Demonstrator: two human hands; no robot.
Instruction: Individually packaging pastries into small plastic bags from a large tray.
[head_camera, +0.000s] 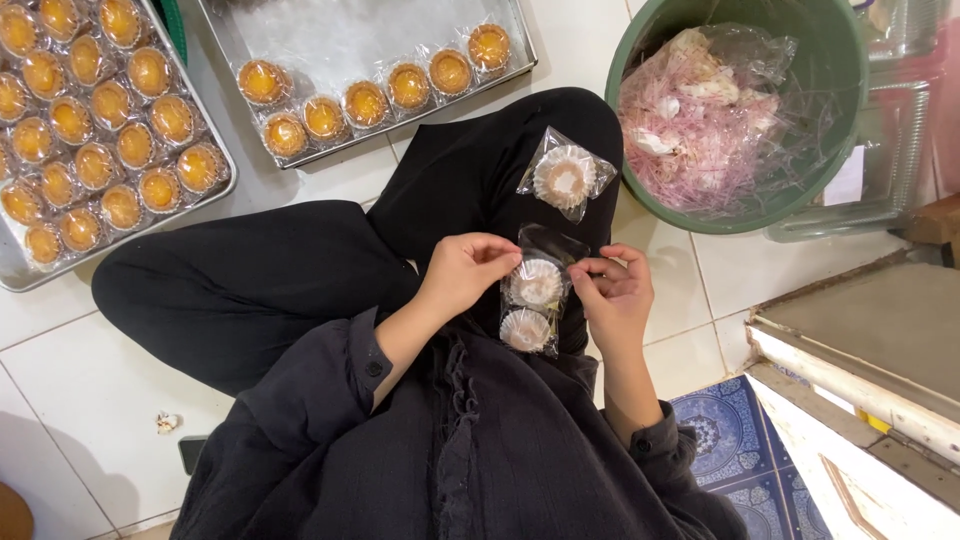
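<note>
Head view: hands (540, 275) on clear pastry packet (535, 295)

— What's under me here?

— I sit on a white tiled floor (90, 400) with thin grey joints, evenly lit. At the lower right of the frame I see a blue patterned tile patch (745, 450).

— And at the right edge?

— A worn white-painted wooden frame (850, 380) slants across the lower right corner.

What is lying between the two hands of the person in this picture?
In the head view, a clear plastic bag with two pastries in white paper cups lies between the left hand and the right hand; both hands pinch it.
</note>
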